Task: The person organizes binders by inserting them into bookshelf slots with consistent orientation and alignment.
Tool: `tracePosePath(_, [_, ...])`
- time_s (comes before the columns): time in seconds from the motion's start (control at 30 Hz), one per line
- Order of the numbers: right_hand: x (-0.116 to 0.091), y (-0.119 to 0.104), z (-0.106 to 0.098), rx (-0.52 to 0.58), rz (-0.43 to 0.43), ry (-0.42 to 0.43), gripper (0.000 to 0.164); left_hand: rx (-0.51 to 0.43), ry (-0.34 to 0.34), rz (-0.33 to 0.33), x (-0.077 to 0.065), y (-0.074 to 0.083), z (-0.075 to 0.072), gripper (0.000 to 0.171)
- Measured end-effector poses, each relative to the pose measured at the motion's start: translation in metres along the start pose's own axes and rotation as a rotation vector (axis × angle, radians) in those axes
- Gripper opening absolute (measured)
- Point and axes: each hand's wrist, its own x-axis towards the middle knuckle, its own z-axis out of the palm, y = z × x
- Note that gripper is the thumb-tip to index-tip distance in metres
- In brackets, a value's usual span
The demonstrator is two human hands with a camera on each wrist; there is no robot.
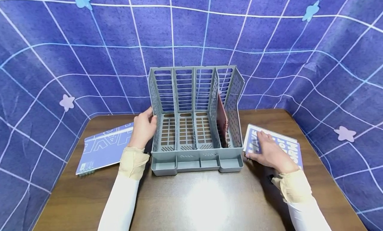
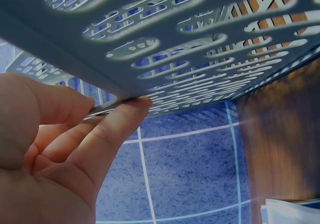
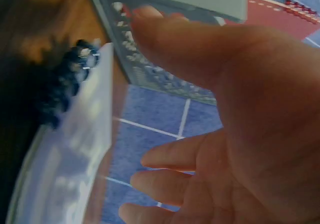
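A grey plastic desktop file rack with several upright slots stands on the table. My left hand is at its left side; in the left wrist view the thumb and fingers pinch an edge of the perforated side panel. A red spiral notebook stands in the rightmost slot. My right hand is over blue notebooks with white lettering, right of the rack. In the right wrist view its fingers are spread and relaxed, apart from a spiral-bound notebook.
On the left of the table lies a blue notebook with pale lettering, partly behind my left wrist. The brown wooden table reaches back to a blue cloth with a white grid and stars, which also hangs at both sides.
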Motion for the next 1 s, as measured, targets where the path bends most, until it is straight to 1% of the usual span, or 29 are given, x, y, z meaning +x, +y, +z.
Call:
tracePosePath(0.07, [0.006,0.000,0.004,-0.028,0.006,-0.052,0.108,0.000,0.011,-0.018,-0.003,-0.002,-0.003,0.029])
tracePosePath(0.17, [0.012,-0.001,0.010,-0.057,0.033,-0.106,0.108,0.004,0.017,-0.016,-0.004,-0.004,-0.006,0.028])
tracePosePath(0.23, [0.014,0.001,0.013,-0.078,0.046,-0.141,0.103,0.005,0.013,-0.010,-0.003,-0.005,-0.006,0.032])
tracePosePath(0.27, [0.014,0.001,0.015,-0.081,0.048,-0.152,0.098,0.006,0.011,-0.007,-0.003,-0.005,-0.006,0.033])
tracePosePath(0.3, [0.013,0.002,0.015,-0.079,0.047,-0.160,0.091,0.008,0.009,-0.003,-0.002,-0.005,-0.006,0.035])
tracePosePath(0.4, [0.011,0.006,0.016,-0.072,0.034,-0.166,0.068,0.004,-0.004,-0.004,-0.001,-0.005,-0.004,0.036])
tracePosePath(0.5, [0.007,0.009,0.015,-0.058,0.018,-0.165,0.054,-0.004,-0.013,-0.009,0.000,-0.005,-0.002,0.034])
tracePosePath(0.6, [0.004,0.009,0.014,-0.072,-0.004,-0.167,0.049,0.000,-0.009,-0.009,0.000,-0.004,-0.001,0.033])
tracePosePath(0.67, [0.002,0.008,0.013,-0.076,-0.004,-0.169,0.047,0.002,-0.005,-0.005,0.000,-0.003,-0.001,0.034])
tracePosePath(0.73, [0.001,0.007,0.012,-0.071,0.013,-0.179,0.045,0.003,-0.002,0.000,0.000,-0.003,-0.001,0.034])
tracePosePath(0.87, [-0.003,0.005,0.007,-0.068,0.076,-0.194,0.038,-0.002,0.003,0.006,-0.001,-0.004,-0.001,0.034])
tracePosePath(1.0, [-0.005,0.002,0.004,-0.091,0.067,-0.185,0.028,-0.001,0.009,-0.001,-0.001,-0.005,-0.001,0.036])
